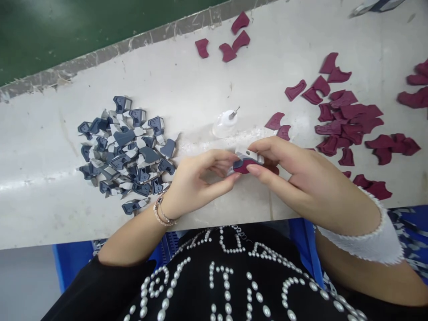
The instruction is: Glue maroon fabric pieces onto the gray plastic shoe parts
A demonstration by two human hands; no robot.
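Between my two hands, above the near side of the table, is a small grey-and-white plastic part (248, 154) with a maroon piece (241, 166) against its near side. My left hand (203, 178) pinches the part's left end with thumb and fingers. On the other side, my right hand (287, 171) grips it, thumb on the maroon piece and fingers behind. Fingers hide some of the part. Just beyond my hands stands a translucent white bottle (224, 125) with a thin metal nozzle tip.
A heap of grey-and-white plastic parts (129, 156) lies left on the white table (214, 209). Loose maroon pieces (351, 122) are scattered right, several more at the far edge. Blue crates (72, 263) stand below the near edge. A metallic object (376, 6) lies at the far right.
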